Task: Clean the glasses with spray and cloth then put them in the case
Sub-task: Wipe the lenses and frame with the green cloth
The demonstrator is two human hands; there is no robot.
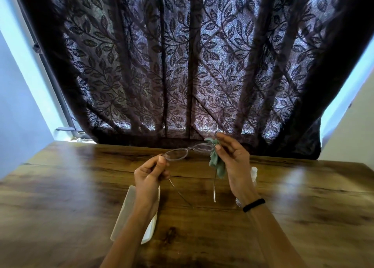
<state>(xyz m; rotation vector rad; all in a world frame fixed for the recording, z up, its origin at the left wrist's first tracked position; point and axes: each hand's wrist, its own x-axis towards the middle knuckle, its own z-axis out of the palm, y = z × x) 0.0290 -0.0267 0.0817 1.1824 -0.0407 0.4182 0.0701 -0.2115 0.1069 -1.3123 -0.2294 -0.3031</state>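
Note:
Thin-framed glasses (187, 151) are held up above the wooden table (81, 186), temples unfolded and pointing toward me. My left hand (150, 174) pinches the left lens rim between thumb and fingers. My right hand (232, 158) presses a green cloth (217, 162) around the right lens. A white glasses case (126, 211) lies open on the table under my left forearm, partly hidden by it. A small clear spray bottle (254, 173) lies on the table behind my right wrist, mostly hidden.
A dark leaf-patterned curtain (182, 65) hangs along the table's far edge. Pale walls stand at both sides. A black band circles my right wrist (254, 205).

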